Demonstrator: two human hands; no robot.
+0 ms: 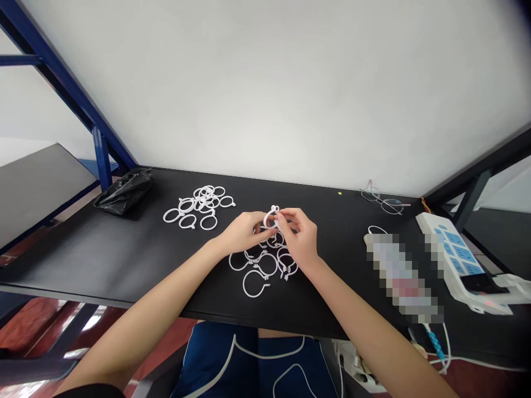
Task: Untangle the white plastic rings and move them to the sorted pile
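Above the matte black tabletop (103,249), the left hand (243,232) and right hand (301,237) pinch one white plastic curtain ring (271,217) between their fingertips (its small tab shows above them). Loose white plastic rings (261,271) lie just nearer; a tangled white heap (201,204) sits far left.

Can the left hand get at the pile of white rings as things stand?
Probably yes: the left hand sits near the pile, with nothing standing between them on the black tabletop, though it holds a ring.
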